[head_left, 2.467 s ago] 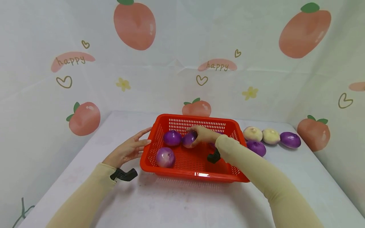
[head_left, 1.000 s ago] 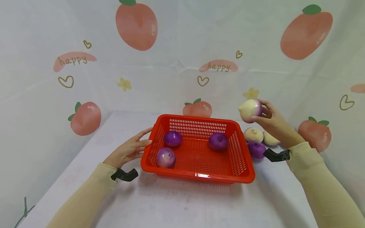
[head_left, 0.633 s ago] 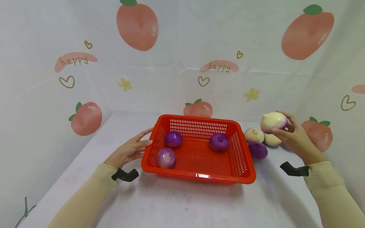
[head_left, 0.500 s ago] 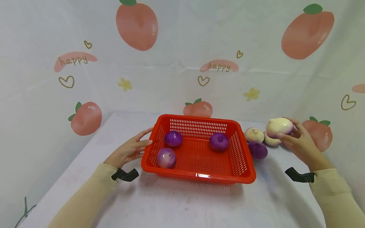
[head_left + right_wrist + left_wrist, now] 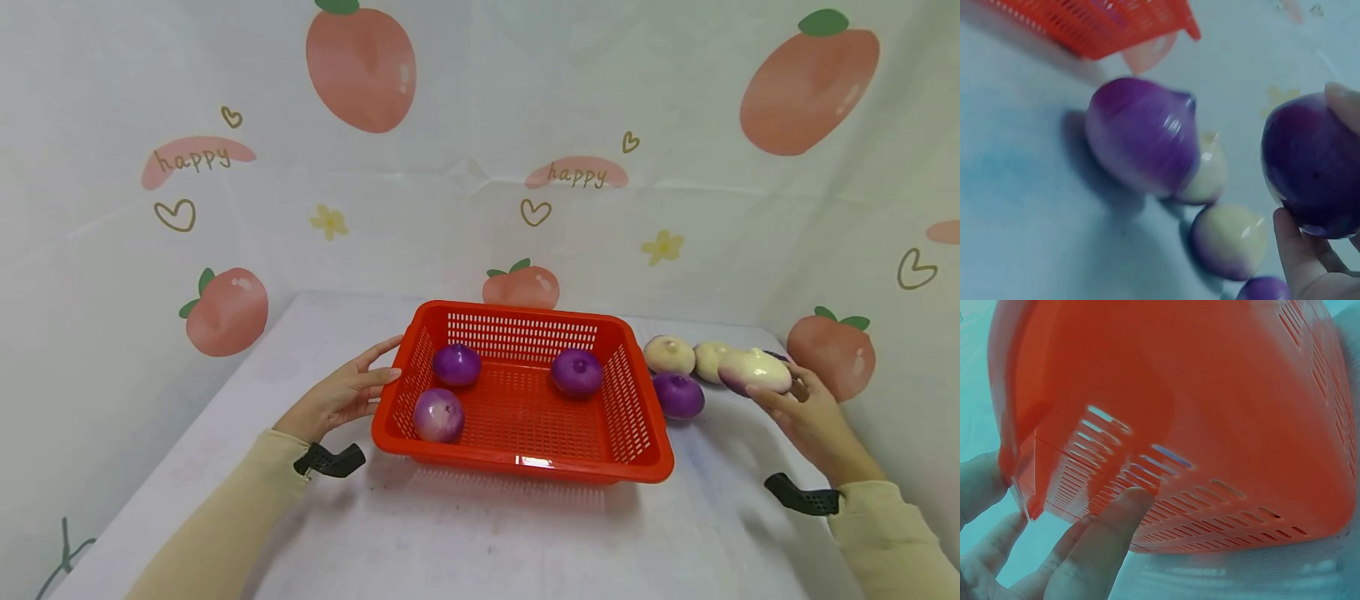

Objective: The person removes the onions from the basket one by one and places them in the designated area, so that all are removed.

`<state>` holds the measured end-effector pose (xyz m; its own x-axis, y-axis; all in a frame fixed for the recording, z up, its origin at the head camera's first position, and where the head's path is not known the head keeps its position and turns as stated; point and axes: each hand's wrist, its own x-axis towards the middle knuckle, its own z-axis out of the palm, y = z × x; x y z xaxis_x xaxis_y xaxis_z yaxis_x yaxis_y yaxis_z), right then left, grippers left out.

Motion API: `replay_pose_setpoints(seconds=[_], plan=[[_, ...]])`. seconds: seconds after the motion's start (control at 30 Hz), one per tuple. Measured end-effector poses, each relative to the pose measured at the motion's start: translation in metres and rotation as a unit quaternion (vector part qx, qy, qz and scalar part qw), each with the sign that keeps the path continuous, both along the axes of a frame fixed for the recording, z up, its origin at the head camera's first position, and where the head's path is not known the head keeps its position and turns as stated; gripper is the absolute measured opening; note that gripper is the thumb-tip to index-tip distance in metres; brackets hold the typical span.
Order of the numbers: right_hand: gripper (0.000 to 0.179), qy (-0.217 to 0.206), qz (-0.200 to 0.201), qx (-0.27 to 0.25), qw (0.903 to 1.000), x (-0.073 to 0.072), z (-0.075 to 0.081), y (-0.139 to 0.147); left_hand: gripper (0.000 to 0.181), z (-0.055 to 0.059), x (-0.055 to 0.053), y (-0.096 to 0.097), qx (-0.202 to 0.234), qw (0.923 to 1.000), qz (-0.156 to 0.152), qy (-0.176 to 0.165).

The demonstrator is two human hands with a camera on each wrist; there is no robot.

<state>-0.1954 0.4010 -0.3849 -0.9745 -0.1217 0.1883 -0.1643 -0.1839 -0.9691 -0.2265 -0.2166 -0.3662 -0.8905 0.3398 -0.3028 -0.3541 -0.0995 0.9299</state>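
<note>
My left hand touches the left end of the red plastic basket, fingers mostly straight; in the left wrist view the fingertips press its slotted outer wall. My right hand grips a white-and-purple onion at the right side of the table. In the right wrist view, the held onion shows its dark purple side between thumb and fingers. Inside the basket lie a purple onion at back left, a paler one at front left, and another purple onion at right.
Right of the basket, a purple onion lies in front of two whitish onions. Another purple onion shows at the lower edge of the right wrist view. A printed cloth hangs behind the table.
My right hand left the basket's inside, and one onion from its middle is gone from there. Holding a white-and-purple onion, it has moved right and down beside the row. The left hand stays put.
</note>
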Motion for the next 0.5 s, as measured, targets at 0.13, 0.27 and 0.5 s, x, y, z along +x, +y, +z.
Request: replay_pose_setpoints(seconds=[0.13, 0.27, 0.5], plan=[[0.045, -0.046, -0.033, 0.022, 0.9981, -0.003, -0.008, 0.005, 0.07, 0.0, 0.0, 0.0, 0.001, 1.0, 0.001, 0.001], [0.047, -0.078, -0.065, 0.093, 0.9905, -0.004, -0.017, 0.007, 0.07, 0.001, 0.001, 0.0, -0.001, 1.0, 0.002, 0.001], [0.071, -0.08, -0.107, 0.38, 0.9154, -0.003, -0.019, 0.005, 0.071, 0.001, 0.002, -0.001, -0.009, 1.0, -0.001, 0.002]])
